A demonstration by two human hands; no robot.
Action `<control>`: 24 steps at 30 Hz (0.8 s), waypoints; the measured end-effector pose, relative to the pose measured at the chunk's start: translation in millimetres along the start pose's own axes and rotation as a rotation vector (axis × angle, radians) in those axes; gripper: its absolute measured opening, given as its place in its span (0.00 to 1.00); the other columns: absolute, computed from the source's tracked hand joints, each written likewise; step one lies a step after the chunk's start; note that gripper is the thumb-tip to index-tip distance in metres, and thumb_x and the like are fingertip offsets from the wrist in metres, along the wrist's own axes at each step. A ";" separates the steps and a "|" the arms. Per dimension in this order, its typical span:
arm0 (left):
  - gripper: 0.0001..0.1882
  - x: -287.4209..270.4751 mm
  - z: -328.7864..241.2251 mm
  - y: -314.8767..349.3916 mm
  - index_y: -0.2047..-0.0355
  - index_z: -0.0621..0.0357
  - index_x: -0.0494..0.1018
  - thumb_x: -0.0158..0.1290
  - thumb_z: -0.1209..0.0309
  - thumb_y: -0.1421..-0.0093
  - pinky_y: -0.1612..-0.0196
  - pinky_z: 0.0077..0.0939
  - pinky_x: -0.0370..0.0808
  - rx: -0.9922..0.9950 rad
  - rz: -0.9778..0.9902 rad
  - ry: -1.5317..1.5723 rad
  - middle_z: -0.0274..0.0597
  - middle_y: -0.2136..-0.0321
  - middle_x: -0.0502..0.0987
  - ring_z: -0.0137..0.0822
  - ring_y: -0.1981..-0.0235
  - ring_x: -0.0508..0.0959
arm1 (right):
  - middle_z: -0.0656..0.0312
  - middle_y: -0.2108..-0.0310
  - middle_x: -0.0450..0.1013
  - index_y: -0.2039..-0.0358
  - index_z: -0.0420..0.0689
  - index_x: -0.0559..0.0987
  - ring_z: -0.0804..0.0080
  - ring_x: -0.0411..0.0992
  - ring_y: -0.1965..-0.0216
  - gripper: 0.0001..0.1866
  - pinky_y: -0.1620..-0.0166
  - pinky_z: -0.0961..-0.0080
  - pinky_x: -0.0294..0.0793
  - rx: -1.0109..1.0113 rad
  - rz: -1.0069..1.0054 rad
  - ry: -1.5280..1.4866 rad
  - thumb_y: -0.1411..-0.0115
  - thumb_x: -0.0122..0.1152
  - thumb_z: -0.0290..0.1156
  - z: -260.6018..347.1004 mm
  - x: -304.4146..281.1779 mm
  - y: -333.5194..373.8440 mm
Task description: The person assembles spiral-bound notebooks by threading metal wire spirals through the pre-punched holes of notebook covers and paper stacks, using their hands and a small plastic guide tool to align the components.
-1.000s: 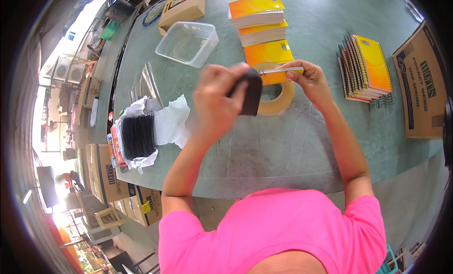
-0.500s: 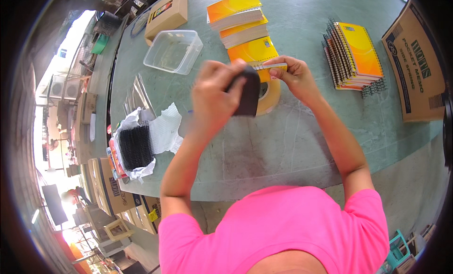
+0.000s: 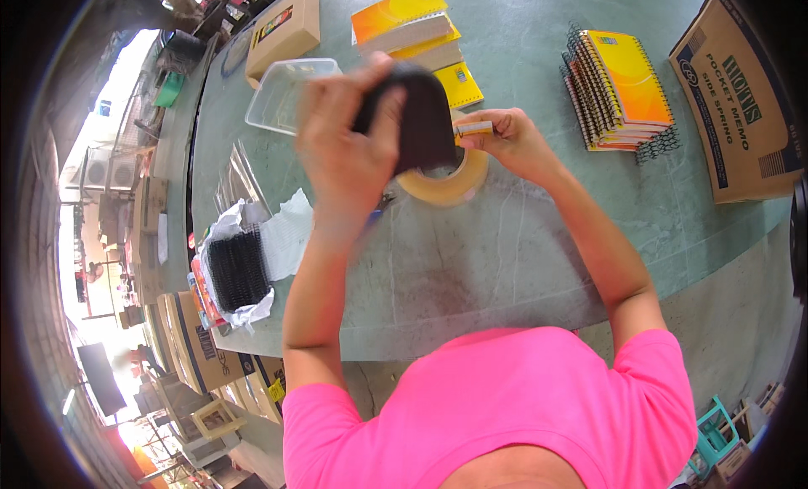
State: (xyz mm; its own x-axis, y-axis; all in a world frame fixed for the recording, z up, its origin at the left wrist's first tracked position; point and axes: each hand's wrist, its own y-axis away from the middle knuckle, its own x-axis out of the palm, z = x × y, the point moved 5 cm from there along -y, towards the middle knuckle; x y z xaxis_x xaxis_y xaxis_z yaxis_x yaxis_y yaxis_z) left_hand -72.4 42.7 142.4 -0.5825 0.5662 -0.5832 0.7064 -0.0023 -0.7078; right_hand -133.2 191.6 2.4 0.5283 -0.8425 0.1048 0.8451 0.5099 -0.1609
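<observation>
From afar I am seeing the left hand (image 3: 349,127) grasping a black, round-cornered block (image 3: 414,119); the right hand (image 3: 511,140) is pinching a small yellow-covered paper pad (image 3: 475,129) between thumb and fingers, edge-on, above a ring-shaped roll of translucent tan tape (image 3: 442,189).

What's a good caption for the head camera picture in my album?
Left hand holds a black thing, right hand pinches a thin piece, near tape and yellow notebooks.
</observation>
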 end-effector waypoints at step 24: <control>0.12 -88.4 -142.1 47.7 0.57 0.60 0.74 0.48 0.72 0.41 0.54 0.29 0.72 -0.158 0.144 1.914 0.46 0.53 0.72 0.36 0.53 0.72 | 0.65 0.63 0.76 0.58 0.38 0.76 0.83 0.70 0.62 0.12 0.56 0.82 0.70 -0.009 -0.014 0.007 0.44 0.58 0.23 -6.8 -2.9 0.3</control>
State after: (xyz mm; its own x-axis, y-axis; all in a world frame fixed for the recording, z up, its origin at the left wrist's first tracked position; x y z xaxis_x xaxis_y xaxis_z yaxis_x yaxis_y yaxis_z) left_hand 69.9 109.7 216.9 0.5469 0.5830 0.6009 0.7904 -0.1230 -0.6001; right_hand -135.1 193.0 -4.6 0.5161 -0.8506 0.1001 0.8514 0.4968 -0.1680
